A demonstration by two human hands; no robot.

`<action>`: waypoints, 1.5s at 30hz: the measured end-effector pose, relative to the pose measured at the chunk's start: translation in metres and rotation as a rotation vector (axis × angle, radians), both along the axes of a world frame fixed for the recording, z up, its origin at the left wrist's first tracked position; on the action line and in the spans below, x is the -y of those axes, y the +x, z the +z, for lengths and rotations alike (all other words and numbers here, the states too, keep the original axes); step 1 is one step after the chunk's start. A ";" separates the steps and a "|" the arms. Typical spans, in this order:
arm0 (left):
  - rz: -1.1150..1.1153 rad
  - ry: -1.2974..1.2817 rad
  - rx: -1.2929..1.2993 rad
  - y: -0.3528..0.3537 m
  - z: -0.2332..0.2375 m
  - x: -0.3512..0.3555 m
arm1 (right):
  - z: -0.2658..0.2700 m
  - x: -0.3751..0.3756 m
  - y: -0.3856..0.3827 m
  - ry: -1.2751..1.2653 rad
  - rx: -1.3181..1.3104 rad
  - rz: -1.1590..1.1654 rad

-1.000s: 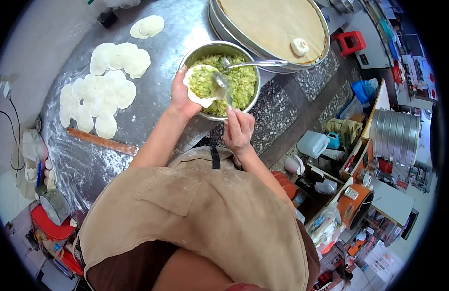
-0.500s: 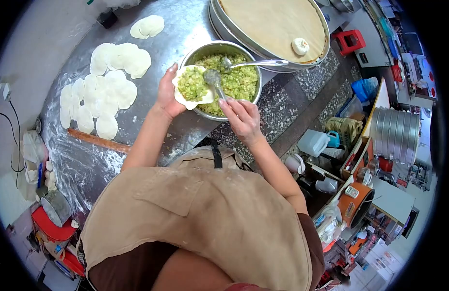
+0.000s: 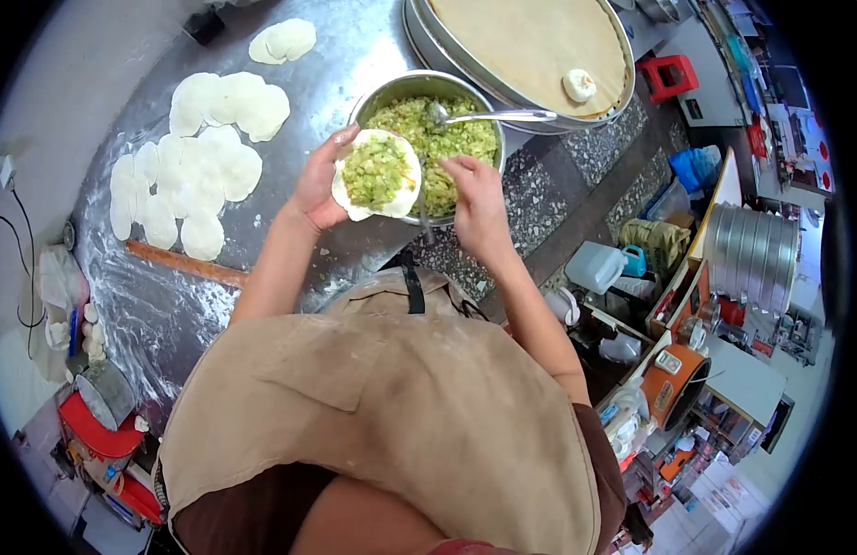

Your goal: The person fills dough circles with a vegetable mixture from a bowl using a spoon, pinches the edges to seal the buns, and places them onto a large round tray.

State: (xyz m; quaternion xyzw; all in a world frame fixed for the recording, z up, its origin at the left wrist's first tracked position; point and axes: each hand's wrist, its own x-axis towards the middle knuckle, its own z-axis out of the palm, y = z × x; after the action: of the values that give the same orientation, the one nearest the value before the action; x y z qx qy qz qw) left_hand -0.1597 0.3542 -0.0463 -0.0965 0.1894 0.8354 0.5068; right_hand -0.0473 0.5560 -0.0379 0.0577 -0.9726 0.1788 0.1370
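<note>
Left hand: your left hand supports one round dough wrapper from its left side. The grip is cupped and partly open, with the thumb at the upper left edge and the rest of the hand beside and beneath the dough. A mound of chopped green filling sits on the wrapper, leaving a pale margin around it.

Right hand: your right hand is over the right side of the steel mixing bowl, with the fingers bent and drawn together. You cannot tell whether the fingertips pinch anything.

Key relation: the wrapper lies directly to the left of your right fingertips, separated from them by a small gap. The left hand is the nearer one, being in contact with the dough. The wrapper is round and presents no long axis; its filled face is turned upward. It overlaps the left part of the bowl in this view.

Surroundings: a metal spoon rests in the bowl, its handle pointing right. A second utensil handle crosses the near rim, below the right fingertips. Flat dough rounds and a rolling pin lie on the floured worktop. Beyond the bowl, a lined steamer tray bears one closed bun.
</note>
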 end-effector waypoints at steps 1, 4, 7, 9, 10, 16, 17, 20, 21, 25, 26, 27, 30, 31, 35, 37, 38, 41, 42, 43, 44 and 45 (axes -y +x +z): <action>-0.006 0.000 0.004 0.002 0.003 -0.001 | 0.003 0.002 -0.008 -0.431 0.206 -0.111; -0.018 0.049 0.029 0.005 0.009 -0.007 | 0.003 0.011 -0.019 -1.258 0.466 -0.279; -0.004 -0.002 -0.028 0.009 0.006 -0.008 | -0.001 0.015 -0.018 -1.185 0.520 -0.280; -0.049 -0.058 -0.102 0.011 -0.001 -0.007 | 0.005 0.018 -0.017 -1.200 0.468 -0.337; -0.048 -0.058 -0.102 0.013 -0.002 -0.008 | 0.006 0.019 -0.016 -1.200 0.469 -0.336; -0.061 -0.225 -0.117 0.021 0.002 -0.012 | 0.005 0.024 -0.014 -1.105 0.234 -0.420; -0.071 -0.243 -0.163 0.022 0.001 -0.013 | 0.004 0.026 -0.014 -1.182 0.264 -0.425; -0.082 -0.275 -0.207 0.019 -0.003 -0.014 | 0.007 0.030 -0.012 -1.152 0.243 -0.429; -0.083 -0.288 -0.203 0.019 -0.004 -0.014 | 0.008 0.032 -0.012 -1.201 0.165 -0.417; -0.103 -0.334 -0.222 0.017 0.002 -0.015 | 0.003 0.027 -0.012 -1.277 0.172 -0.413; -0.145 -0.351 -0.282 0.016 0.002 -0.015 | 0.005 0.023 -0.011 -1.277 0.171 -0.417; -0.186 -0.369 -0.341 0.015 0.002 -0.015 | 0.011 0.019 -0.010 -1.121 0.284 -0.374; -0.200 -0.421 -0.328 0.015 0.001 -0.016 | 0.012 0.016 -0.003 -0.860 0.343 -0.310; -0.201 -0.421 -0.326 0.014 0.001 -0.017 | 0.010 0.015 -0.001 -0.996 0.341 -0.330; -0.202 -0.354 -0.277 0.009 0.002 -0.018 | 0.006 0.010 0.001 -1.188 0.393 -0.368; -0.216 -0.347 -0.279 0.009 0.005 -0.019 | 0.012 0.011 0.000 -1.148 0.393 -0.387; -0.218 -0.371 -0.307 0.010 0.006 -0.020 | 0.013 0.012 -0.002 -1.110 0.394 -0.403; -0.238 -0.408 -0.360 0.010 0.007 -0.020 | -0.001 0.011 -0.006 -0.981 0.183 -0.271; -0.261 -0.417 -0.385 0.010 0.007 -0.020 | 0.001 0.013 -0.006 -0.981 0.183 -0.271; -0.261 -0.416 -0.385 0.010 0.006 -0.020 | 0.006 0.015 -0.007 -1.012 0.262 -0.324; -0.278 -0.424 -0.400 0.010 0.005 -0.019 | 0.010 0.017 -0.008 -1.043 0.341 -0.376; -0.296 -0.433 -0.414 0.009 0.003 -0.019 | 0.014 0.019 -0.007 -1.043 0.341 -0.374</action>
State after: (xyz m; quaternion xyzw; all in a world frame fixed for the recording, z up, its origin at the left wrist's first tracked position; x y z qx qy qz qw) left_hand -0.1507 0.3730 -0.0432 -0.0016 0.4732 0.6951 0.5412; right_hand -0.0547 0.5372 -0.0236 -0.2198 -0.7578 0.6141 0.0177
